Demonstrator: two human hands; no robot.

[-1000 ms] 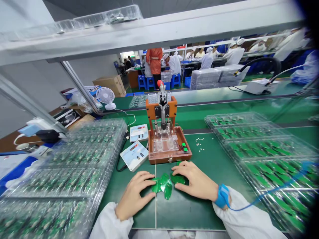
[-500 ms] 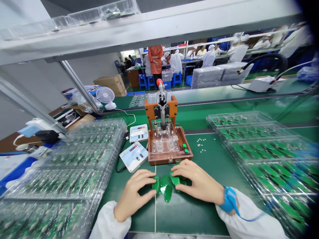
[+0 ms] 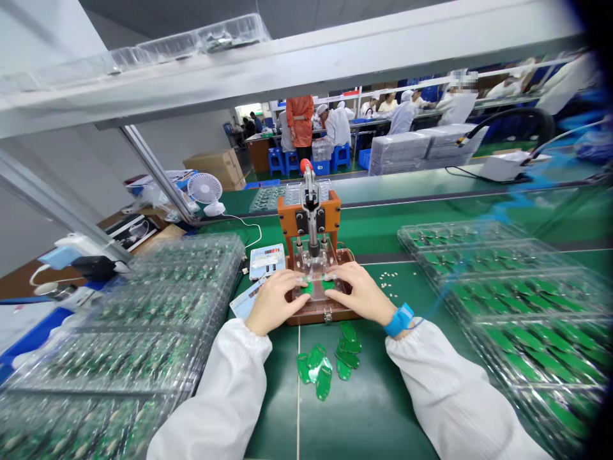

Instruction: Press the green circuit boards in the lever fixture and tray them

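Note:
An orange-brown test fixture (image 3: 313,217) with a red-knobbed lever stands in the middle of the green bench. My left hand (image 3: 274,300) rests on the left of its clear bed, fingers pinched on a small green circuit board (image 3: 308,288). My right hand (image 3: 358,292), with a blue wrist strap (image 3: 398,319), lies on the bed's right side, fingertips on another green board (image 3: 327,285). Several loose green boards (image 3: 330,365) lie on the mat between my forearms.
Stacked clear trays of boards (image 3: 158,313) fill the left. More trays of green boards (image 3: 507,287) spread on the right. Two white counters (image 3: 266,260) sit left of the fixture. Small white parts (image 3: 390,278) lie scattered. A fan (image 3: 205,190) and other workers are behind.
Both hands left the pile of loose boards and moved forward onto the fixture's bed, each carrying a green board. The pile now lies uncovered between my forearms.

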